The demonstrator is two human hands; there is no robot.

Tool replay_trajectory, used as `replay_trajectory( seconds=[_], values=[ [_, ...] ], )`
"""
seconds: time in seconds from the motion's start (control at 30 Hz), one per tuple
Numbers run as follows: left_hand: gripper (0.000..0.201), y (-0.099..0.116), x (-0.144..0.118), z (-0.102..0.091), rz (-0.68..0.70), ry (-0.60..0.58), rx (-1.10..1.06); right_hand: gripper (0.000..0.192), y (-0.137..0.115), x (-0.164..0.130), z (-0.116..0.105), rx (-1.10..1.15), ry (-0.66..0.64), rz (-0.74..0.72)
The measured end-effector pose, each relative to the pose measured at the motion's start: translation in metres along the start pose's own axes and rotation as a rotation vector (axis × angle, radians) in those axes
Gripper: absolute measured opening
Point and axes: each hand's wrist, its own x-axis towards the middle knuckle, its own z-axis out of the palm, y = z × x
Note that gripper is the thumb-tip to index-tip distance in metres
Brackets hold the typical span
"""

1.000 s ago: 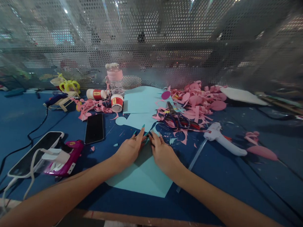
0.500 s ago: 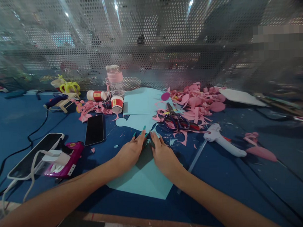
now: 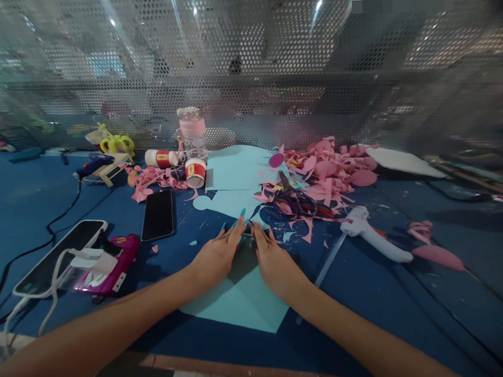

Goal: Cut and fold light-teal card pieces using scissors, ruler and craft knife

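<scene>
Far L of the L hand (image 3: 216, 257), a white-edged phone (image 3: 58, 260) lies at a slant on the blue table (image 3: 224, 346), w/ a magenta case (image 3: 126, 264) just beside it, nearer the hand. Btwn case & hand but farther back: dark phone (image 3: 158, 215), long axis roughly away from the person. Beyond that, pink scraps (image 3: 146, 180), a paper cup (image 3: 162, 158) on its side, a clear bottle (image 3: 193, 136) upright, & a second cup (image 3: 195, 173) in front of it.

L hand: fingers straight & close together, pointing away & a bit R, resting on the light-blue sheet (image 3: 243, 307). Can't tell if it's pinching.

Sheet lies flat under & btwn both hands; visible part runs away from the person, near edge slanting, R-hand near corner pointing at the table edge. Far end covered by fingers, so full long axis unclear. More blue paper (image 3: 234, 170) sits beyond the fingertips.

R hand (image 3: 279, 263): fingers straight, pointing away & a bit L, on the sheet; grip can't be told either. Scissors (image 3: 294, 202) beyond it, near a pink paper heap (image 3: 325, 166). White glue gun (image 3: 372, 236) well to its R, clear stick (image 3: 330, 258) slanting back twd the forearm.
</scene>
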Motion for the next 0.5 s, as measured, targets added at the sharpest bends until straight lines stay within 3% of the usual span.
replay_trajectory(
  seconds=[0.37, 0.5],
  values=[
    [0.076, 0.022, 0.007, -0.006, -0.014, -0.065, -0.011, 0.088, -0.006, 0.001, 0.000, 0.004, -0.022, 0.024],
    [0.075, 0.023, 0.008, -0.005, -0.032, -0.073, -0.025, 0.090, -0.008, 0.000, 0.003, -0.019, 0.076, 0.047]
  ],
)
